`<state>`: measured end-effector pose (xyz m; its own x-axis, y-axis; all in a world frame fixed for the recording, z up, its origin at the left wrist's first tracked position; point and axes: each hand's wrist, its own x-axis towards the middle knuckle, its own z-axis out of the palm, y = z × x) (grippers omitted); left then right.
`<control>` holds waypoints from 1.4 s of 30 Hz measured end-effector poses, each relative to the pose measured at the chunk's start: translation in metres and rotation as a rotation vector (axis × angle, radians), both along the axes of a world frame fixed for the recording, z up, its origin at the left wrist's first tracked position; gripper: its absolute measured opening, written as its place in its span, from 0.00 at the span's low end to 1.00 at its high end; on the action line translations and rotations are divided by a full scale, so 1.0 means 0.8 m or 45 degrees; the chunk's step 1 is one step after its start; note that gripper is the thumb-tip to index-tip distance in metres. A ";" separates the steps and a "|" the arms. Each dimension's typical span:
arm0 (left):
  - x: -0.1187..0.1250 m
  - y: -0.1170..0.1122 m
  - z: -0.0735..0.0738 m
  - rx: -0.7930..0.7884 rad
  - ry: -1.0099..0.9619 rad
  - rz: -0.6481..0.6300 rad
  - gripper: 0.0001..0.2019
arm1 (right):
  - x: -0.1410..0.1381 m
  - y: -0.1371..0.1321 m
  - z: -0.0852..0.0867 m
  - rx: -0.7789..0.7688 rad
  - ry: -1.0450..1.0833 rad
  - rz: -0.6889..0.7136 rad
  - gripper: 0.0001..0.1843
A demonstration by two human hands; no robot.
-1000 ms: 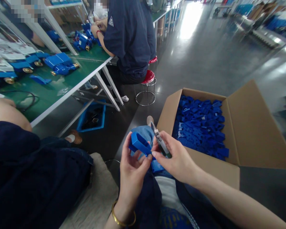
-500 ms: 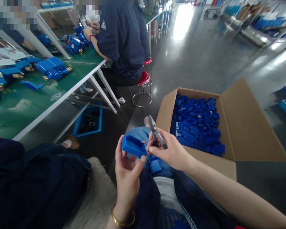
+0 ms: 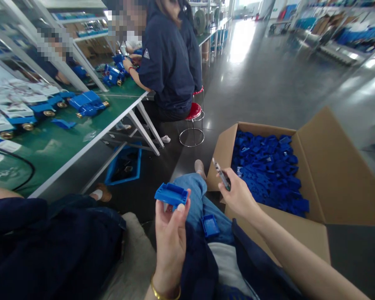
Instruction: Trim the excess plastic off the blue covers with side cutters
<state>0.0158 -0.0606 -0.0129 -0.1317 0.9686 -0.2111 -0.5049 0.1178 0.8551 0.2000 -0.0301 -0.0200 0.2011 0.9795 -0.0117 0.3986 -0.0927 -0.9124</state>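
My left hand (image 3: 171,225) grips a blue plastic tray-shaped part (image 3: 171,194) with raised walls, hollow side up, above my lap. In my right hand (image 3: 237,193) is a pair of cutting pliers (image 3: 221,174), its jaws pointing up and away; the fingers are wrapped round the handles. The pliers are apart from the blue part, off to its right. A second blue plastic part (image 3: 210,226), square and shallow, rests on my thigh. To the right stands an open cardboard box (image 3: 312,179) heaped with small blue plastic parts (image 3: 265,171).
A green-topped workbench (image 3: 56,156) on the left carries blue valve-like units with brass ends (image 3: 87,104). A blue bin (image 3: 123,166) stands under it. A co-worker in dark blue (image 3: 175,62) sits at the bench on a red stool (image 3: 194,112). Another person's dark-clothed leg (image 3: 65,246) is close on my left.
My right hand with the pliers has moved right, away from the blue part. My left hand has turned the blue part slightly, hollow side more upward. The view has shifted.
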 end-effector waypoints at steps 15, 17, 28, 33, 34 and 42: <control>-0.014 0.000 0.010 0.310 0.357 0.192 0.42 | -0.032 -0.076 0.089 -0.493 0.198 0.790 0.21; -0.015 0.000 0.012 0.340 0.405 0.207 0.40 | -0.032 -0.078 0.091 -0.536 0.258 0.849 0.21; -0.021 0.002 0.003 0.521 0.597 0.297 0.39 | -0.035 -0.063 0.102 -0.592 0.184 0.968 0.18; -0.030 0.011 -0.005 0.780 0.824 0.324 0.39 | -0.034 -0.062 0.100 -0.620 0.183 1.042 0.18; -0.030 0.012 -0.004 0.842 0.884 0.322 0.39 | -0.036 -0.062 0.096 -0.610 0.184 1.061 0.17; -0.018 0.019 0.015 0.357 0.427 0.396 0.35 | -0.024 -0.032 0.012 -0.169 -0.254 0.033 0.17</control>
